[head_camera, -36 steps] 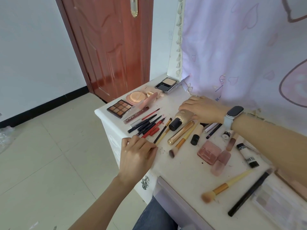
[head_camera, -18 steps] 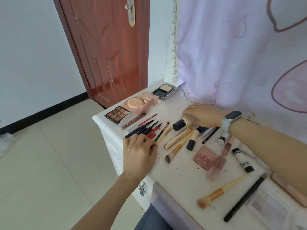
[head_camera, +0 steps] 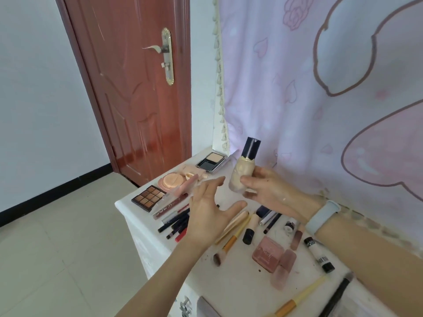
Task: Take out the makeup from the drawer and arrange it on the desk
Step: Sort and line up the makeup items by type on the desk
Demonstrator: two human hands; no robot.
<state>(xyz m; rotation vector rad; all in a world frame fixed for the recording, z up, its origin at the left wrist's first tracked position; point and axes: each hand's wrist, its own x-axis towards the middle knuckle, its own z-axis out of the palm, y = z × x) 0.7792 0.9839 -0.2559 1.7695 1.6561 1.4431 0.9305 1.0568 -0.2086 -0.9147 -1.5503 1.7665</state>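
My right hand [head_camera: 272,191] grips a cream foundation bottle [head_camera: 242,170] with a dark cap, held upright above the white desk [head_camera: 238,282]. Just left of the bottle hovers my left hand [head_camera: 208,211], its fingers spread and empty. Makeup lies across the desk: an eyeshadow palette [head_camera: 148,197], an open powder compact [head_camera: 211,162], a round puff compact [head_camera: 171,181], several dark pencils [head_camera: 175,223], a brush [head_camera: 229,245], a pink blush case [head_camera: 267,252] and a black-and-white tube [head_camera: 319,253].
A pink printed curtain [head_camera: 320,99] hangs behind the desk. A red-brown door [head_camera: 137,88] stands at the left, with tiled floor [head_camera: 57,248] beside the desk. A metal drawer handle [head_camera: 185,305] shows at the desk's front. A long black pencil [head_camera: 336,296] and a gold-handled brush [head_camera: 297,300] lie at the near right.
My right hand has lifted the foundation bottle from lying on the desk to upright in the air. My left hand has left the desk edge and risen toward the bottle. The camera tilted up.
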